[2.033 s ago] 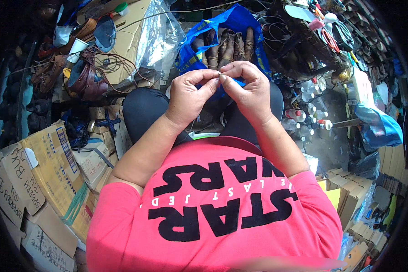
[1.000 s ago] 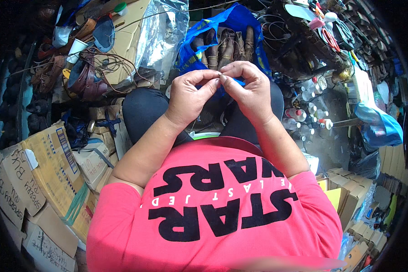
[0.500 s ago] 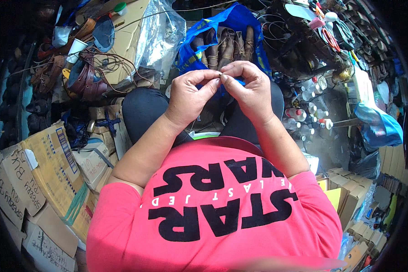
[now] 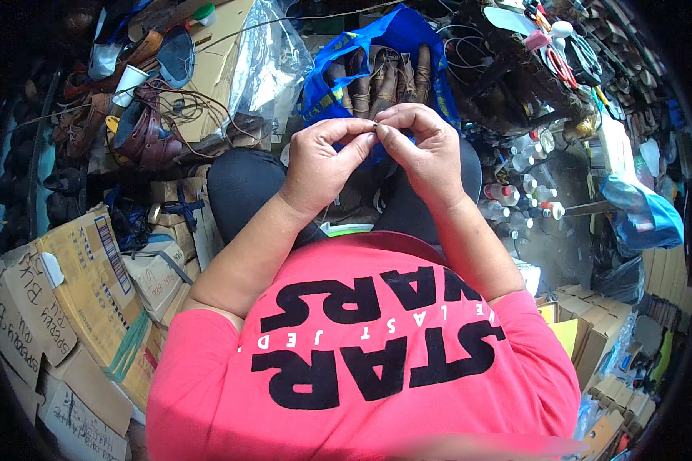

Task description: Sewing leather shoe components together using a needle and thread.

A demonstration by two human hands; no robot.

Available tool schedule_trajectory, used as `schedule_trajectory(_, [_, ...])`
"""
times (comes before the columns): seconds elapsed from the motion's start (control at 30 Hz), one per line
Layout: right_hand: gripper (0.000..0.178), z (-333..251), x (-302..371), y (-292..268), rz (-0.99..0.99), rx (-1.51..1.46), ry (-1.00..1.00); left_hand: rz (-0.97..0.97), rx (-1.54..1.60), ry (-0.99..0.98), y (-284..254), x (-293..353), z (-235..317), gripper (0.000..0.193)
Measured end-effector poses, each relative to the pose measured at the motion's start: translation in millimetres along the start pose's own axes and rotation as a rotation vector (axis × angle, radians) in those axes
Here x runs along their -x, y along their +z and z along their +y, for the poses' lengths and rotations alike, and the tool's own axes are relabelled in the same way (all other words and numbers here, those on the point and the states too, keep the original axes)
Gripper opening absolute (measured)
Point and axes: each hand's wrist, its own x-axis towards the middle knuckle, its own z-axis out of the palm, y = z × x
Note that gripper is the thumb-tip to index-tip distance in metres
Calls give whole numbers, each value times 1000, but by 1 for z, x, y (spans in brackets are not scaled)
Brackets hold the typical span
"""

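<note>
Small dark piece (image 4: pixel 376 126), kind unclear, sits pinched between thumb and finger of my left hand (image 4: pixel 321 160) and right hand (image 4: pixel 424 156); blue bag (image 4: pixel 313 97) beyond.

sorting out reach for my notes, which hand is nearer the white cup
Left. The left hand is to the right of the white cup and lower in the picture; the right hand is farther right, beyond the left.

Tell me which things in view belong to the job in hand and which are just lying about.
In hand:
Left hand and right hand, pinching
Tiny dark thing, apparently between them, too small to identify

Apparently just lying about:
Blue bag with brown items, beyond the hands
Clear bottles, right
White cup, left
Cardboard boxes, lower left
</note>
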Motion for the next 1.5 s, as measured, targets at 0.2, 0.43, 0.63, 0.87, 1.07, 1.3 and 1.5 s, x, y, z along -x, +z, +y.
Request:
schedule_trajectory(0.2, [6, 5, 1, 0, 34, -31, -18, -96, 76, -70, -6, -1, 7, 20])
schedule_trajectory(0.43, [7, 2, 1, 1, 38, -2, -61, -30, -313, 297, -11, -9, 26, 18])
schedule_trajectory(0.63, [6, -1, 0, 1, 41, 35, -97, 5, -377, 360, -9, -11, 32, 12])
schedule_trajectory(0.87, [6, -5, 1, 4, 82, 146, -124, 85, -561, 443, -2, -13, 27, 7])
schedule_trajectory(1.07, [7, 2, 4, 6, 73, 31, -64, 25, -121, 116, -23, -26, 19, 10])
schedule_trajectory(1.3, [6, 3, 2, 4, 48, -375, 191, -74, 170, 23, -10, -21, 27, 13])
schedule_trajectory(1.5, [5, 5, 2, 3, 13, -319, 105, -148, -125, 140, -13, -23, 28, 9])
